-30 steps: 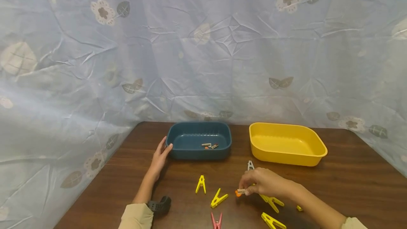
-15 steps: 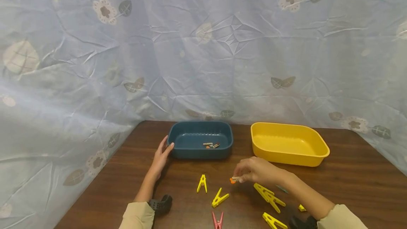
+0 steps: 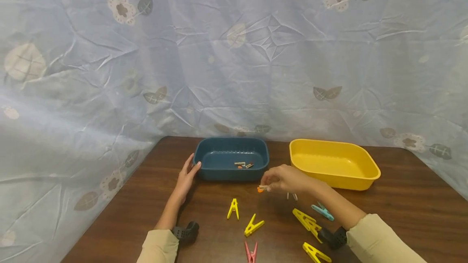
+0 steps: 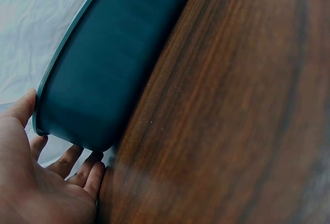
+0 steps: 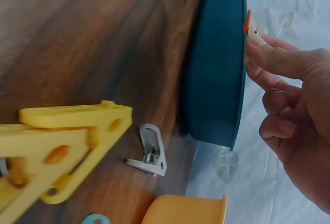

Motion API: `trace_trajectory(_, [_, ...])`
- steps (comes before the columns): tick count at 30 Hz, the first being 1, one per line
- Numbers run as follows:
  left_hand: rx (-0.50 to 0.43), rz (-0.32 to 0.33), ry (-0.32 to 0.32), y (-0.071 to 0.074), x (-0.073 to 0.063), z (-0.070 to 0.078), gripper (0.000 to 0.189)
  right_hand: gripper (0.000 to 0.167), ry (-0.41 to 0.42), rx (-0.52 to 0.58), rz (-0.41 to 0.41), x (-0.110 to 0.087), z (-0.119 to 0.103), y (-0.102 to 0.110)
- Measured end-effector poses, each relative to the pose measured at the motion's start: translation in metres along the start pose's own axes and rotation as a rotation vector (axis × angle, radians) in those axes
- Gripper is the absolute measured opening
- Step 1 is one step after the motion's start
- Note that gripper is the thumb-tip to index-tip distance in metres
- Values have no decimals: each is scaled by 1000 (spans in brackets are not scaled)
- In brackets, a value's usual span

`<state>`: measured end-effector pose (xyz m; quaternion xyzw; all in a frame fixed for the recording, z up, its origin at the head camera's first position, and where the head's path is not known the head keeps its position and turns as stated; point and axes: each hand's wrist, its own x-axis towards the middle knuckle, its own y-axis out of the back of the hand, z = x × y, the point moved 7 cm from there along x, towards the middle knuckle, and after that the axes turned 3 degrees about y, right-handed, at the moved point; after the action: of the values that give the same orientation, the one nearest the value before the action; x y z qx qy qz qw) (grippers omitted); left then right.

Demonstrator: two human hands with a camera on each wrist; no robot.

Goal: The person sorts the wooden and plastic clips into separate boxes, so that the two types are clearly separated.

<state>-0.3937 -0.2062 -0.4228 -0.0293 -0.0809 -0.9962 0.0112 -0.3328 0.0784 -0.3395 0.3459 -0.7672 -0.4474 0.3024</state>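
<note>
My right hand [image 3: 283,178] pinches a small wooden clothespin [image 3: 263,188] with an orange piece on it, between thumb and fingertips. It hangs over the table just in front of the blue tub's right corner. The right wrist view shows the clothespin [image 5: 252,28] sticking out past the thumb, overlapping the tub's rim. With fingers spread, my left hand [image 3: 185,180] rests against the left end of the dark blue tub [image 3: 230,175]. Its thumb and fingertips touch the tub's rim and end wall [image 4: 77,126]. Several small wooden clothespins [image 3: 241,164] lie inside this tub.
A yellow tub [image 3: 332,177] stands at the back right. Yellow clothespins [image 3: 233,209], a pink one [image 3: 251,252], a teal one [image 3: 322,211] and a light grey one [image 5: 152,152] lie on the brown table [image 3: 120,218]. A patterned curtain [image 3: 234,72] hangs behind.
My right hand has moved up and left with the wooden clothespin, towards the blue tub, uncovering the teal clothespin. The left hand has stayed at the tub.
</note>
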Motion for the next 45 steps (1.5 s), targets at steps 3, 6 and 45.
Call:
trace_trajectory(3, [1, 2, -4, 0, 1, 1, 66, 13, 14, -13, 15, 8, 3, 5])
trace_trajectory(6, [1, 6, -1, 0, 1, 1, 68, 13, 17, -11, 23, 14, 6, 8])
trace_trajectory(45, [-4, -3, 5, 3, 2, 0, 66, 8, -395, -82, 361, 92, 71, -15])
